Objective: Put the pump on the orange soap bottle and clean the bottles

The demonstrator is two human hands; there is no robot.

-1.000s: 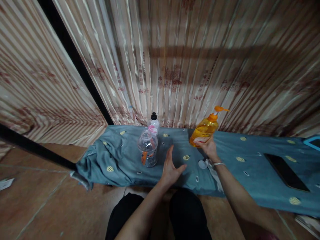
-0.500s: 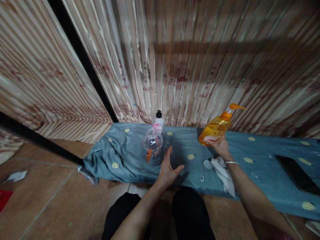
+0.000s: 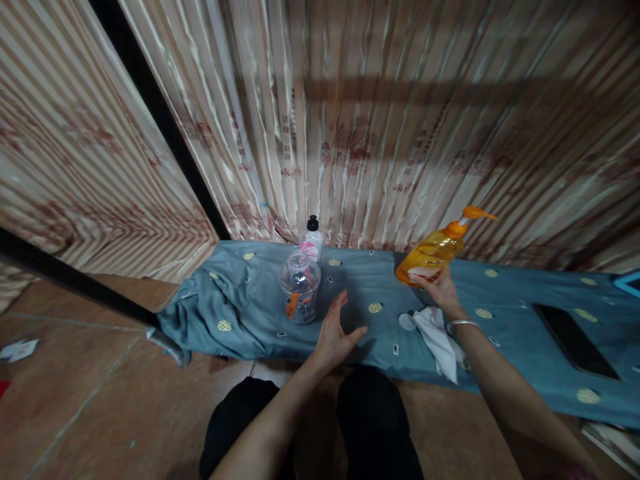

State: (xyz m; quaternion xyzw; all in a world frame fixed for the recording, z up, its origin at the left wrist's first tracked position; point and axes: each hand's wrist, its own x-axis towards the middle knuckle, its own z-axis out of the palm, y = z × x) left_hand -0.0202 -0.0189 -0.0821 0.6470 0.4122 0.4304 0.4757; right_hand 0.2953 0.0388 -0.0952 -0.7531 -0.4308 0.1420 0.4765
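Note:
My right hand [image 3: 443,291] is wrapped round the lower part of a pump bottle [image 3: 434,251] of amber liquid, which leans to the right with its orange pump up. My left hand [image 3: 339,330] hovers over the cloth with thumb and fingers apart, holding nothing. Just left of it a clear plastic cup with a domed lid [image 3: 301,293] stands upright. Behind the cup is a clear bottle with a black cap [image 3: 313,239], partly hidden. Below my right hand lie a crumpled white cloth [image 3: 436,337] and a small round whitish piece [image 3: 407,322].
A blue-green patterned cloth [image 3: 350,280] covers the low bench. A dark phone [image 3: 575,340] lies on the right, with a blue-edged object [image 3: 629,283] beyond it. Pleated curtains [image 3: 360,147] hang behind. Black poles [image 3: 165,127] stand at the left. Paper [image 3: 20,350] lies on the tiled floor.
The view has turned slightly right, so most things sit a little further left. The pump bottle tilts a bit more, still in my right hand. My left hand stays open.

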